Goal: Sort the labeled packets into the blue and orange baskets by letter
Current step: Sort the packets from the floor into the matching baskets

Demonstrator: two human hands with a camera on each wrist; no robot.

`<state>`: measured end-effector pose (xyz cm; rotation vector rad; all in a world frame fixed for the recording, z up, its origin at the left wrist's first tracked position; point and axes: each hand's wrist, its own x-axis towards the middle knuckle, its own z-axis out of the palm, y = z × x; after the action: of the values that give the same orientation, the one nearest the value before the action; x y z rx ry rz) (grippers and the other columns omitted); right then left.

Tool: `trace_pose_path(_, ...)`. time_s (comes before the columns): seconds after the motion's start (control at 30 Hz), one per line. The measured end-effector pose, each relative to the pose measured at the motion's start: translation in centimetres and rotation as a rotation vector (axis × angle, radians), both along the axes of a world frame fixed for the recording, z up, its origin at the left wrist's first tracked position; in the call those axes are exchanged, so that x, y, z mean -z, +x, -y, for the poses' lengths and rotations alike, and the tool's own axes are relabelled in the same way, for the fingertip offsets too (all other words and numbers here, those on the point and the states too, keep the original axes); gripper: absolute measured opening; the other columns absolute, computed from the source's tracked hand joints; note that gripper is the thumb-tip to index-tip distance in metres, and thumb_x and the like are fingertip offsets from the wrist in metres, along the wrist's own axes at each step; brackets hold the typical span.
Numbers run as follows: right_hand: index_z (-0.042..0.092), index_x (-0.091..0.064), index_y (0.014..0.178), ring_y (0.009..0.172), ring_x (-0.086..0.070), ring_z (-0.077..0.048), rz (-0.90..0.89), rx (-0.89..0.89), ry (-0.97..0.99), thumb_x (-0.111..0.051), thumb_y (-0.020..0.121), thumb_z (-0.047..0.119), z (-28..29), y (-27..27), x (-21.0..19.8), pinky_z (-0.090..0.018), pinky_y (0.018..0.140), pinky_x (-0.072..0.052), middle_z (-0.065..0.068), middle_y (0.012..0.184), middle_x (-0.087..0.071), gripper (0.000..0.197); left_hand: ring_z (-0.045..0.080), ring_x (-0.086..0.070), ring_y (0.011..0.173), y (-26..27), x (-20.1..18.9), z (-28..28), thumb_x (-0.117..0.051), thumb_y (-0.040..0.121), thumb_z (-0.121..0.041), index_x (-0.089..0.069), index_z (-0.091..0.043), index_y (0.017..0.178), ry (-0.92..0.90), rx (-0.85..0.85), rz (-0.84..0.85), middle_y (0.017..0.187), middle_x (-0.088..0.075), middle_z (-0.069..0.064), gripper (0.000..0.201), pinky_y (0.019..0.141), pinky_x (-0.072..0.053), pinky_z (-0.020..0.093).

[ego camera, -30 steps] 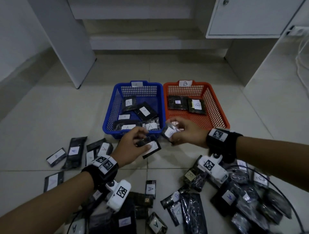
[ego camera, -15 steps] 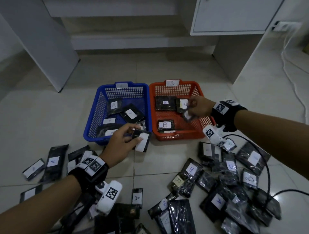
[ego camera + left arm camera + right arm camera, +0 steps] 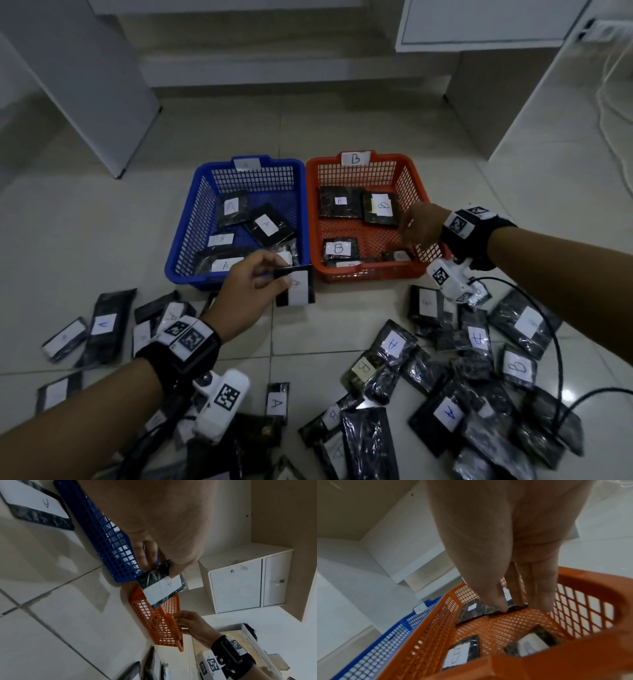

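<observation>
While left hand (image 3: 251,294) pinches A-packet (image 3: 297,287), right hand (image 3: 513,555) — wrist view — hangs slack, empty.

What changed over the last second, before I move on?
The right hand carried its packet over the orange basket and let it go; it now hangs open there. The left hand still pinches the A packet at the blue basket, not dropped.

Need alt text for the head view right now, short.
The left hand pinches a packet labeled A just in front of the blue basket, while the empty right hand hangs over the orange basket. More labeled packets lie scattered on the floor.
</observation>
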<state>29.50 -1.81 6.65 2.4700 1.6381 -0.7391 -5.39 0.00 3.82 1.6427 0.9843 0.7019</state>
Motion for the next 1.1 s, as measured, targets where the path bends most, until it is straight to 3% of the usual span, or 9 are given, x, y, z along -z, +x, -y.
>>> trace_pose_path(0.1,0.008,-0.071,0.104,0.09,-0.065,-0.02,-0.052,-0.051,0.195,-0.06,0.096,0.016,-0.3,-1.4,-1.5,-0.027,0.073,-0.049,-0.004,0.103,-0.07,0.016,0.01,-0.069,0.089,0.2,-0.3,-0.1,-0.073,0.085,-0.002,-0.063,-0.006,0.1,0.001,-0.025,0.005,0.097,-0.072,0.0,0.018,0.08,-0.055,0.02)
trace_pose_path(0.2,0.014,-0.07,0.096,0.087,-0.069,-0.018,-0.361,-0.067,0.329,-0.063,0.095,0.017,-0.1,-4.6,-2.5,-0.025,0.07,-0.053,-0.005,0.097,-0.072,0.007,0.002,-0.069,0.086,0.4,-0.7,-0.1,-0.071,0.087,-0.001,-0.061,-0.004,0.109,-0.043,-0.056,0.05,0.102,-0.07,0.002,0.024,0.074,-0.055,0.017)
trace_pose_path(0.4,0.011,-0.064,0.114,0.069,-0.068,-0.006,-0.737,-0.177,0.268,-0.072,0.09,0.014,0.5,-13.3,-1.7,-0.022,0.059,-0.056,-0.003,0.094,-0.072,0.026,0.001,-0.067,0.086,-0.1,-1.1,-0.6,-0.071,0.086,0.002,-0.058,-0.002,0.11,0.005,-0.12,0.06,0.101,-0.067,0.005,0.028,0.073,-0.055,0.017)
trace_pose_path(0.5,0.01,-0.062,0.122,0.076,-0.067,0.003,-0.749,-0.209,0.331,-0.075,0.086,0.009,-0.5,-15.3,-1.0,-0.013,0.063,-0.05,0.005,0.096,-0.069,0.038,0.008,-0.069,0.081,-0.8,-1.5,-1.3,-0.071,0.086,0.003,-0.055,-0.002,0.107,-0.033,-0.148,0.083,0.099,-0.065,0.009,0.026,0.07,-0.061,0.027)
trace_pose_path(0.63,0.012,-0.059,0.127,0.091,-0.067,-0.01,-0.759,-0.139,0.348,-0.073,0.089,0.009,-3.0,-15.5,-1.8,-0.012,0.064,-0.053,0.004,0.107,-0.066,0.04,0.014,-0.068,0.085,-2.9,-1.7,-3.3,-0.073,0.085,-0.002,-0.057,-0.016,0.101,-0.029,-0.192,0.021,0.097,-0.068,0.005,0.026,0.075,-0.057,0.025)
trace_pose_path(0.8,0.014,-0.061,0.118,0.095,-0.069,-0.02,-0.549,-0.146,0.369,-0.073,0.087,0.011,-6.1,-15.5,-0.7,-0.04,0.086,-0.059,-0.007,0.112,-0.069,0.033,0.003,-0.063,0.089,-7.3,-0.1,-5.1,-0.074,0.085,-0.011,-0.063,-0.02,0.091,0.203,-0.171,-0.237,0.095,-0.067,-0.009,0.016,0.082,-0.048,0.02)
trace_pose_path(0.87,0.014,-0.062,0.124,0.1,-0.068,-0.022,-0.493,-0.159,0.343,-0.068,0.089,0.01,-7.2,-16.2,-0.1,-0.044,0.09,-0.058,-0.008,0.118,-0.068,0.035,0.009,-0.064,0.089,-8.8,0.8,-5.5,-0.074,0.084,-0.026,-0.066,-0.027,0.09,0.303,-0.163,-0.367,0.094,-0.067,-0.01,0.01,0.085,-0.05,0.029)
trace_pose_path(0.97,0.014,-0.062,0.13,0.099,-0.069,-0.022,-0.417,-0.221,0.291,-0.064,0.091,0.008,-8.7,-18.0,0.2,-0.041,0.089,-0.059,-0.007,0.121,-0.067,0.04,0.017,-0.066,0.085,-10.4,2.2,-6.2,-0.064,0.079,-0.05,-0.067,-0.034,0.09,0.419,-0.138,-0.498,0.097,-0.071,-0.007,0.019,0.084,-0.054,0.045)
trace_pose_path(1.1,0.015,-0.061,0.123,0.085,-0.07,-0.026,-0.351,-0.318,0.138,-0.068,0.089,0.009,-10.7,-20.6,0.7,-0.041,0.077,-0.06,-0.01,0.111,-0.067,0.036,0.016,-0.061,0.095,-11.2,3.5,-6.7,-0.057,0.084,-0.054,-0.06,-0.04,0.095,0.333,-0.065,-0.481,0.098,-0.066,-0.012,0.018,0.084,-0.053,0.044)
